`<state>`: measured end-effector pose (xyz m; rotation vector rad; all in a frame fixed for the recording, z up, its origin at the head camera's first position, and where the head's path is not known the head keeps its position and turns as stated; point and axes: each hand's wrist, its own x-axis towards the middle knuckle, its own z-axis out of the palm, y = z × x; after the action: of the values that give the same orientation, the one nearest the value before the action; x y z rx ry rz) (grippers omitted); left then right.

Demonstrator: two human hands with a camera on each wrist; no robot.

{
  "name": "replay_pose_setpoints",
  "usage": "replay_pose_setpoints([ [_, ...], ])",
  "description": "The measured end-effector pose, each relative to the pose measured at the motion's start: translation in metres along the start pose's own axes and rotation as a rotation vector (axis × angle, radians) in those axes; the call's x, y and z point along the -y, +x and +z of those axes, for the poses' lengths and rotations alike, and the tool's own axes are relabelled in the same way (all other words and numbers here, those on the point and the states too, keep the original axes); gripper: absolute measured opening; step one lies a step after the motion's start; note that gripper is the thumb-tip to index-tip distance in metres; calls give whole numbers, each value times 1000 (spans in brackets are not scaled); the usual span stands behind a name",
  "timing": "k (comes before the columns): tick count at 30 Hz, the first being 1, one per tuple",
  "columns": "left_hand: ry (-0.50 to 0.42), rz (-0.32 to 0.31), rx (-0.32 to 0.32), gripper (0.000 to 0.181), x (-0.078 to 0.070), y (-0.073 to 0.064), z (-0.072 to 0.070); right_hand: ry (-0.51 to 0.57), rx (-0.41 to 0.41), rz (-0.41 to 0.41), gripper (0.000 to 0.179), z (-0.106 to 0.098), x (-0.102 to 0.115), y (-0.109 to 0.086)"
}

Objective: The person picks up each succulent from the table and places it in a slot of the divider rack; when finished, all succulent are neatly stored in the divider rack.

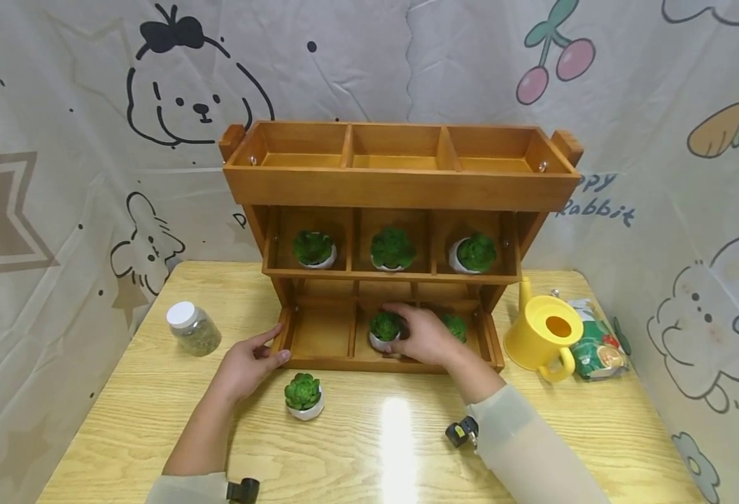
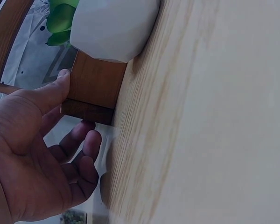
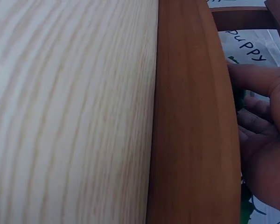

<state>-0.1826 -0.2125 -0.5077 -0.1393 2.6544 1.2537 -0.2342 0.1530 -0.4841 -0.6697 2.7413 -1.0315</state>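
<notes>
A three-tier wooden planter shelf (image 1: 401,187) stands on the table. My right hand (image 1: 429,337) reaches into the bottom tier's middle compartment and holds a small potted succulent (image 1: 384,326) between thumb and fingers. In the right wrist view the shelf's front board (image 3: 196,116) hides most of that plant. My left hand (image 1: 243,367) grips the bottom tier's left front corner (image 2: 95,81), thumb in front and fingers at the side. Another succulent in a white pot (image 1: 303,397) sits on the table just right of the left hand. Behind my right wrist, a further succulent (image 1: 454,326) occupies the bottom right compartment.
Three potted succulents (image 1: 392,248) fill the middle tier, one per compartment. A lidded jar (image 1: 194,329) stands at left. To the right are a yellow watering can (image 1: 542,336) and a green packet (image 1: 596,346). A printed cloth (image 1: 357,63) hangs behind.
</notes>
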Motion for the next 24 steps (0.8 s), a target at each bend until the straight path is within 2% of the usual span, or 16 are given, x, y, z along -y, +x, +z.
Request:
replay_pose_setpoints([
  [10,4,0,1,70,0,0,0,106,-41,-19,74,-10,9,-13],
  [17,-4,-8,2,73,0,1,0,168,-5,-27,76,-13,17,-23],
  [24,5,5,3,70,-2,0,0,125,-10,-90,75,-14,26,-31],
])
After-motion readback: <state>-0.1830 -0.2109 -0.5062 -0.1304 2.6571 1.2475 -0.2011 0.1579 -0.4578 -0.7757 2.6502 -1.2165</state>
